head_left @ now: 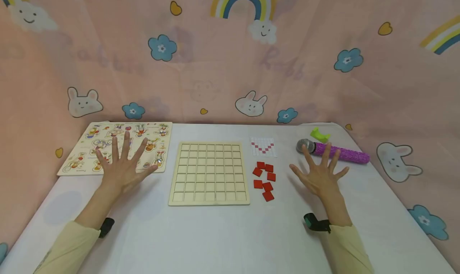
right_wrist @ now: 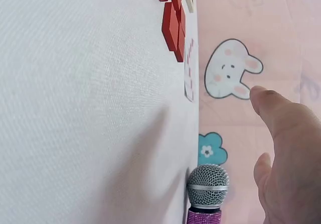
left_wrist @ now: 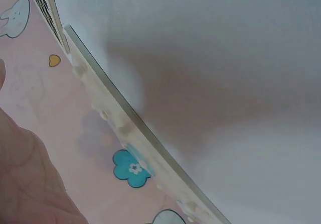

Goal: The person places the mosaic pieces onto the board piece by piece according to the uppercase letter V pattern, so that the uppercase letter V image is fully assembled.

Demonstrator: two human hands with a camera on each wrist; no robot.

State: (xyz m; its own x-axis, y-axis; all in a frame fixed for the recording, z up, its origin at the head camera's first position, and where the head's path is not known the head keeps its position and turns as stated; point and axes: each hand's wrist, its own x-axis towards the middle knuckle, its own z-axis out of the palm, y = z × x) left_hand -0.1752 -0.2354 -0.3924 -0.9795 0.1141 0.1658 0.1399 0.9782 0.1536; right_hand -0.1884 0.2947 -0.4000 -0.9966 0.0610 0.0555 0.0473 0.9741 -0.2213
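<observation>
Fingers spread wide, my left hand (head_left: pixel 121 172) hovers over the near edge of a wooden picture puzzle board (head_left: pixel 80 167) and holds nothing. My right hand (head_left: pixel 321 179), also with spread fingers, is raised just in front of a purple glittery microphone (head_left: pixel 345 152) with a silver mesh head. Between the hands lies a pale wooden grid board (head_left: pixel 209 202) of square cells. Several red square tiles (head_left: pixel 268 186) are scattered right of it, nearer my right hand. Behind them sits a white card (head_left: pixel 270 151) with a red V-shaped pattern of squares.
A bright green curved piece (head_left: pixel 320 136) lies behind the microphone. White cloth covers the table (head_left: pixel 201 238). A pink curtain (head_left: pixel 208 74) with rainbows, rabbits and flowers rises along the back and sides. Black straps (head_left: pixel 317 223) are on both wrists.
</observation>
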